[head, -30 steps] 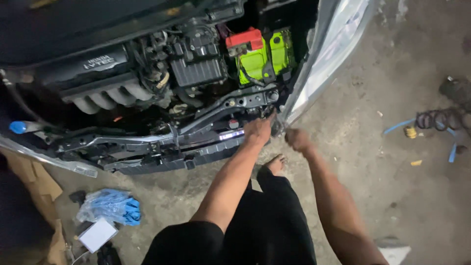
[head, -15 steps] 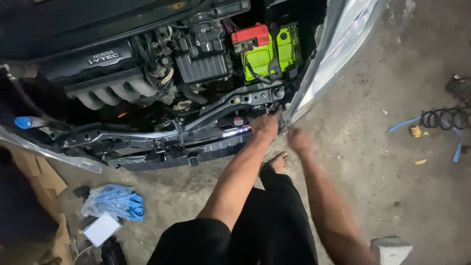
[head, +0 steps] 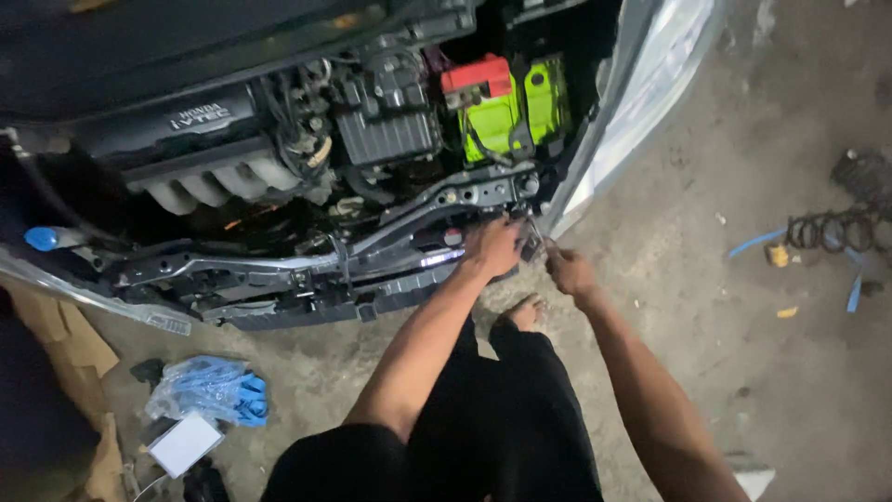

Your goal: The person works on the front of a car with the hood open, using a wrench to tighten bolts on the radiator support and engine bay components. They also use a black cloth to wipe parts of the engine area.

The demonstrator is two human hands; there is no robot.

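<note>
Here, an open engine bay point(head: 307, 158) of a car seen from above, front bumper off, black front crossmember point(head: 307, 274) bare along the near edge. Left hand point(head: 492, 246) laid on the right end of that crossmember, fingers curled down over the metal near a small red spot; whether gripping or only pressing, cannot tell. Right hand point(head: 569, 271) just beside it, off the crossmember's right end and below the lower edge of the silver fender panel point(head: 641, 102), fingers pinched around a small dark part point(head: 533, 244) that sits between the two hands; too small and dim to name. Both bare forearms reaching up from the bottom edge, black trousers and one bare foot point(head: 520, 314) on the concrete floor point(head: 743, 372) beneath.

Deeper in the bay, toward its right corner, a bright green battery point(head: 511, 116) with a red terminal cover point(head: 476, 76). Left of it a black ribbed box point(head: 388, 130), then pale intake runners point(head: 214, 186). A blue cap point(head: 41, 239) at the bay's left edge.

On the floor, lower left: crumpled blue gloves point(head: 209, 390) and a white card point(head: 186, 443). Far right: a dark coil spring point(head: 832, 231).
</note>
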